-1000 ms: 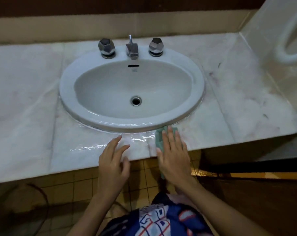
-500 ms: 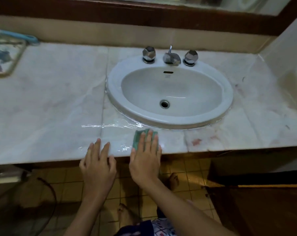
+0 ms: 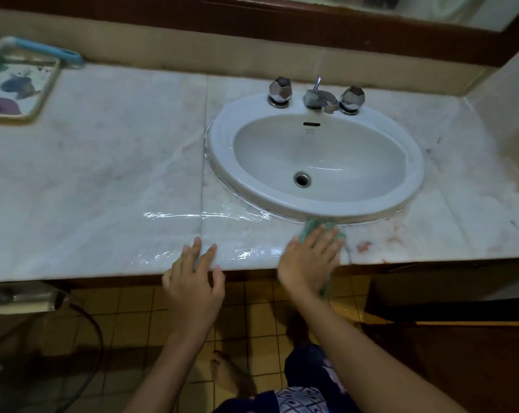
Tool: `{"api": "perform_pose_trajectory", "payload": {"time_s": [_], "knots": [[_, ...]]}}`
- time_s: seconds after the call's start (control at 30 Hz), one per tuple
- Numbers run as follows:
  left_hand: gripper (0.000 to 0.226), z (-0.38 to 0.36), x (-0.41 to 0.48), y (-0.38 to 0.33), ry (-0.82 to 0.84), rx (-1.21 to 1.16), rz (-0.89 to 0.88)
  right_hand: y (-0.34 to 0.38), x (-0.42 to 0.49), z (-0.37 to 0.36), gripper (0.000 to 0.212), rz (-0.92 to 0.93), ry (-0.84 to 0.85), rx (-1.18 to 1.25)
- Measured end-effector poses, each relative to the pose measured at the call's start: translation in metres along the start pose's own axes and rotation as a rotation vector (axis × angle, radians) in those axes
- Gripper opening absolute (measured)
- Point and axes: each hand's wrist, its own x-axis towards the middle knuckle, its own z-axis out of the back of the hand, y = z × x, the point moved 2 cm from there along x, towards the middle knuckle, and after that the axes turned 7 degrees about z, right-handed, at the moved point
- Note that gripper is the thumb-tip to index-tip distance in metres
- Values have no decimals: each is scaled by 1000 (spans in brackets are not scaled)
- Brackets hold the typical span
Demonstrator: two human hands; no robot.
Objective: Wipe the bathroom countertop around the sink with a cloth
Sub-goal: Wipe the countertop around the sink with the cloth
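Marble countertop (image 3: 103, 174): pale, veined slabs running the full width of the view, with a joint line just left of the sink. A wet, glossy streak (image 3: 204, 216) crosses the front strip from that joint toward the sink.

Sink (image 3: 219, 144): white oval basin set into the right half of the countertop, rim raised above the stone.

Floor (image 3: 133, 308): yellow-brown tiles below the front edge.

Tray (image 3: 40, 93): patterned, at the far left rear corner, partly cut off by the view. A brush with a blue handle (image 3: 43, 50) lies across its back edge.

Left hand (image 3: 194, 281): released, fingers straight and spread, fingertips resting on the wet front edge of the countertop. It grasps nothing and is well apart from the cloth.

Right hand (image 3: 308, 260): flat, fingers extended and together, pressing down on the cloth without curling round it.

Cloth (image 3: 310, 226): green, pinned between the right palm and the countertop, directly in front of the sink. Its far edge shows beyond the fingertips and reaches the front rim of the sink. A small portion hangs below the countertop edge beside the heel of the hand.

Faucet (image 3: 316, 98): chrome, centred at the back of the sink, flanked by a left knob (image 3: 280, 90) and a right knob (image 3: 353, 99), both faceted.

Drain (image 3: 302, 178): round metal ring at the basin bottom.

Reddish stain (image 3: 364, 245): on the stone just right of the cloth.
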Motion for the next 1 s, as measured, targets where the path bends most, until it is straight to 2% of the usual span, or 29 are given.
{"api": "perform_pose_trajectory", "payload": {"time_s": [0.1,0.2,0.27,0.33,0.37,0.47,0.57,0.73,0.87,0.93,1.0], "knots": [[45,13,7,7,-60,-179,-3,58,-27,-23,68,222,20,22],[44,41,19,27,-176,-279,63,91,-48,-35,67,580,86,-7],[41,56,29,45,-224,-237,69,84,-45,-29,63,825,169,-69],[41,62,43,64,-234,-216,92,54,-29,-17,61,989,200,-140],[42,63,52,72,-233,-213,109,35,-17,-10,60,1003,190,-171],[41,66,72,85,-224,-216,166,-1,8,7,61,864,172,-198],[37,63,85,94,-205,-172,209,15,-3,-1,63,815,131,-190],[44,59,93,99,-235,-9,238,88,2,-21,63,904,134,-104],[44,60,92,95,-257,-5,269,166,11,-42,63,902,151,-49],[44,58,93,96,-256,9,265,184,5,-48,63,994,202,-33],[46,56,94,97,-268,19,273,170,-3,-44,63,1170,272,-72]]}}
